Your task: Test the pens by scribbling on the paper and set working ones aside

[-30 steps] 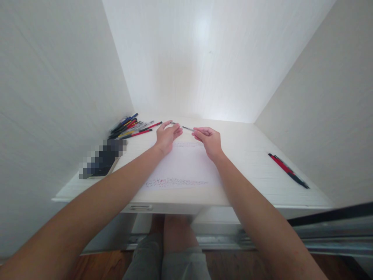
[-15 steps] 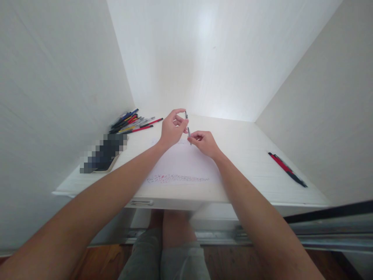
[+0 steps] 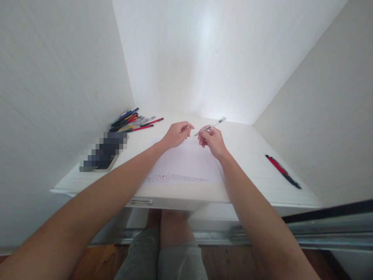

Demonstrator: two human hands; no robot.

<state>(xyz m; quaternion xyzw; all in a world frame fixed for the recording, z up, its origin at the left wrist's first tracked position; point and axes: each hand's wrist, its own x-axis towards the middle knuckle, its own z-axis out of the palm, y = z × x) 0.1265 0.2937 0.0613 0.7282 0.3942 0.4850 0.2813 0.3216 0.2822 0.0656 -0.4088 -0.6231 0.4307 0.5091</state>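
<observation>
A thin pen (image 3: 221,120) with a clear barrel is pinched in my right hand (image 3: 212,139), its tip pointing left and down and its other end up to the right. Close by on the left, my left hand (image 3: 178,134) hovers with curled fingers; whether its fingertips hold anything small is too blurred to tell. Both hands are over the far part of a white sheet of paper (image 3: 186,161). Rows of small dark and red marks run along the sheet's near edge, and faint marks show near its far edge.
A pile of pens (image 3: 128,120) lies at the back left of the white desk (image 3: 244,167). Nearer, on the left, is a phone (image 3: 109,151), partly pixelated. Red and black pens (image 3: 282,171) lie at the right. Walls enclose the desk at the back and both sides.
My hands have moved apart. The pen in my right hand has swung from nearly upright to a slant, and my left hand has come down and no longer reaches over the pen's upper part.
</observation>
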